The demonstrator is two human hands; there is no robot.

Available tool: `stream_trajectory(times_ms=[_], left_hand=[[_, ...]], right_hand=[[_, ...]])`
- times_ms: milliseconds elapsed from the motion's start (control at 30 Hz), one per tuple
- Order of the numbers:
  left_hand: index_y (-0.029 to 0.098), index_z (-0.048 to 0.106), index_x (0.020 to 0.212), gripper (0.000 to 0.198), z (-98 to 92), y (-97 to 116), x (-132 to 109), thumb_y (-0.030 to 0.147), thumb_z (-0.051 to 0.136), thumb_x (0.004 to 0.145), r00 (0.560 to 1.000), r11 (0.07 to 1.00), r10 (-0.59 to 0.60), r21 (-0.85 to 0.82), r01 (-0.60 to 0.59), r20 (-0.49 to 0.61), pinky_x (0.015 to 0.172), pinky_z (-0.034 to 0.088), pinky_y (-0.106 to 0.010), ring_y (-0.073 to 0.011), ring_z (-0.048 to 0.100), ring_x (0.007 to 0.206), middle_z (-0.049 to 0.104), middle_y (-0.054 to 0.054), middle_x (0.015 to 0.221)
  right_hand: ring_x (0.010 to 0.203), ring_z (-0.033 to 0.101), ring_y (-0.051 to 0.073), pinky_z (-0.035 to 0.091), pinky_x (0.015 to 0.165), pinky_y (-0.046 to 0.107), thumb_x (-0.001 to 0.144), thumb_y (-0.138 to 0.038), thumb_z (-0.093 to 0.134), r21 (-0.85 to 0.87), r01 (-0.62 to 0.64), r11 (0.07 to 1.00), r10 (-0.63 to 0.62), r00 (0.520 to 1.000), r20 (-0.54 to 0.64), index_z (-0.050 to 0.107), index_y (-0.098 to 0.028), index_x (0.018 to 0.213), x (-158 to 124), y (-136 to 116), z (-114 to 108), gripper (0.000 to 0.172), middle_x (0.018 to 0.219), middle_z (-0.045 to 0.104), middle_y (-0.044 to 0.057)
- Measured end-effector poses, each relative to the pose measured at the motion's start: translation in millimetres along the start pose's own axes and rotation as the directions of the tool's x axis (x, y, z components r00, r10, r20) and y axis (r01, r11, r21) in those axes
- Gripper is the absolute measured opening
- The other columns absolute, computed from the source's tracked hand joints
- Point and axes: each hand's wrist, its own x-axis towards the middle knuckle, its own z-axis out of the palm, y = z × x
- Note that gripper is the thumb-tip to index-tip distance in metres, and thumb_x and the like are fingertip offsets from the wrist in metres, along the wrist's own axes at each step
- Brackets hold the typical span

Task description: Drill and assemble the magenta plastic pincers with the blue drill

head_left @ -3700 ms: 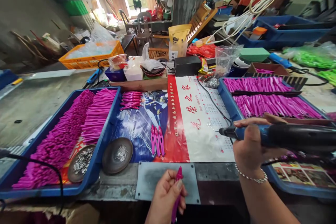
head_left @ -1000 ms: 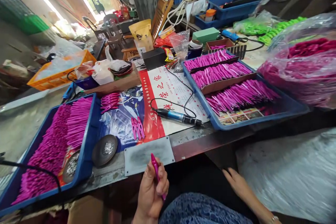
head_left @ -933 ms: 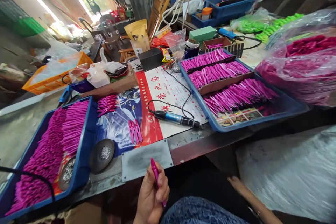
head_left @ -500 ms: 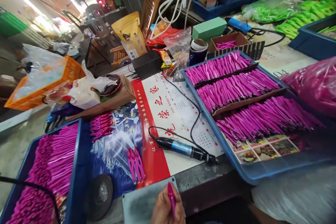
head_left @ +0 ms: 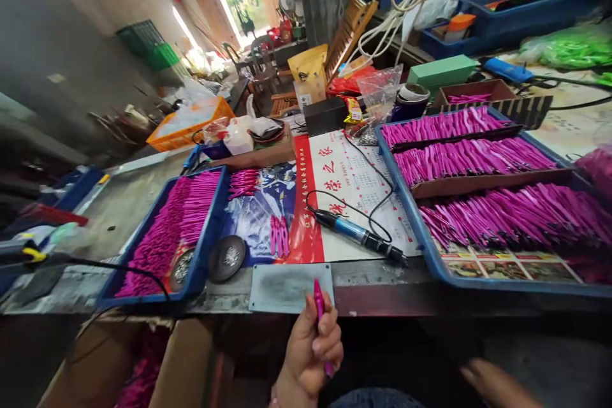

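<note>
A slim, pointed magenta plastic piece is pinched, tip up, in the left hand, right at the front edge of the worn grey table, by the near right corner of a pale grey rectangular plate. The right hand is blurred below that edge, so whether anything's held there can't really be told. A blue-and-black corded, pen-shaped power tool is laid slantwise on a blue, red and white printed calendar, its rear end toward the front edge.
</note>
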Motion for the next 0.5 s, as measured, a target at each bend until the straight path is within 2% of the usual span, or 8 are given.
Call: stream_trajectory(times_ms=[33, 67, 133, 200, 233, 300, 367, 500], left_hand=[[0.012, 0.065, 0.085, 0.031, 0.3, -2.3, -2.7, 0.038, 0.078, 0.076, 1.0, 1.0, 0.007, -0.017, -0.007, 0.003, 0.035, 0.018, -0.007, 0.0036, 0.017, 0.037, 0.033, 0.009, 0.055], [0.012, 0.065, 0.087, 0.03, 0.2, -4.1, -4.7, 0.038, 0.077, 0.077, 1.0, 0.999, 0.023, -0.028, -0.023, 0.007, 0.036, 0.017, -0.007, 0.0041, 0.018, 0.037, 0.033, 0.009, 0.056], [0.012, 0.064, 0.089, 0.026, -0.6, -6.9, -6.9, 0.036, 0.072, 0.083, 0.998, 0.998, 0.053, -0.029, -0.053, 0.021, 0.038, 0.015, -0.005, 0.0049, 0.019, 0.038, 0.031, 0.009, 0.057], [0.013, 0.063, 0.089, 0.022, -1.8, -9.0, -7.7, 0.034, 0.067, 0.087, 0.997, 0.998, 0.066, -0.027, -0.065, 0.043, 0.039, 0.014, -0.004, 0.0053, 0.018, 0.038, 0.029, 0.009, 0.057], [0.013, 0.063, 0.088, 0.021, -2.6, -9.7, -7.9, 0.034, 0.067, 0.088, 0.996, 0.997, 0.067, -0.035, -0.066, 0.049, 0.039, 0.014, -0.004, 0.0055, 0.018, 0.038, 0.029, 0.009, 0.057], [0.013, 0.063, 0.087, 0.023, -4.3, -9.5, -7.5, 0.036, 0.067, 0.087, 0.996, 0.996, 0.069, -0.064, -0.065, 0.064, 0.038, 0.013, -0.003, 0.0057, 0.016, 0.037, 0.029, 0.009, 0.057], [0.013, 0.063, 0.087, 0.027, -6.4, -6.7, -5.9, 0.04, 0.068, 0.086, 0.995, 0.993, 0.08, -0.098, -0.073, 0.067, 0.036, 0.012, -0.002, 0.0056, 0.014, 0.036, 0.029, 0.009, 0.056], [0.012, 0.064, 0.087, 0.029, -11.3, 6.0, 1.1, 0.041, 0.066, 0.086, 0.992, 0.977, 0.126, -0.174, -0.119, 0.03, 0.034, 0.013, -0.001, 0.0057, 0.013, 0.035, 0.031, 0.009, 0.055]], right_hand=[[0.042, 0.057, 0.022, 0.045, 0.038, 0.03, 0.077, -0.081, 0.044, 0.014, 0.056, 0.998, -0.057, 0.995, 0.078, 0.056, -0.028, 0.05, 0.5, -16.0, -8.3, 0.06, 0.049, 0.055, 0.006], [0.056, 0.064, 0.023, 0.051, 0.048, 0.03, 0.082, -0.073, 0.046, 0.022, 0.114, 0.993, -0.116, 0.984, 0.133, 0.064, -0.03, 0.064, 2.4, -36.6, -16.8, 0.05, 0.061, 0.062, 0.005], [0.065, 0.063, 0.018, 0.053, 0.062, 0.028, 0.097, -0.054, 0.039, 0.032, 0.258, 0.966, -0.259, 0.945, 0.199, 0.06, -0.026, 0.076, 10.0, -85.4, -32.3, 0.041, 0.072, 0.062, 0.002], [0.077, 0.062, 0.015, 0.052, 0.07, 0.024, 0.103, -0.043, 0.034, -0.052, 0.477, 0.877, -0.471, 0.877, 0.095, 0.057, -0.024, 0.093, 25.5, -132.4, -40.9, 0.031, 0.086, 0.061, 0.001], [0.084, 0.061, 0.014, 0.052, 0.074, 0.023, 0.104, -0.039, 0.031, -0.184, 0.525, 0.831, -0.535, 0.845, -0.004, 0.054, -0.023, 0.098, 37.3, -151.3, -41.6, 0.029, 0.092, 0.061, 0.002], [0.104, 0.057, 0.019, 0.049, 0.091, 0.03, 0.103, -0.034, 0.031, -0.302, 0.493, 0.816, -0.542, 0.834, -0.103, 0.051, -0.019, 0.11, 67.4, -176.5, -37.0, 0.026, 0.11, 0.057, 0.008], [0.115, 0.05, 0.026, 0.042, 0.102, 0.041, 0.099, -0.027, 0.039, -0.409, 0.416, 0.812, -0.509, 0.848, -0.149, 0.05, -0.014, 0.118, 100.5, -187.9, -27.7, 0.026, 0.121, 0.053, 0.014], [0.107, 0.052, 0.036, 0.044, 0.092, 0.049, 0.088, -0.021, 0.055, -0.586, 0.263, 0.767, -0.418, 0.897, -0.144, 0.049, -0.008, 0.122, 145.3, -193.3, -10.8, 0.037, 0.119, 0.054, 0.02]])
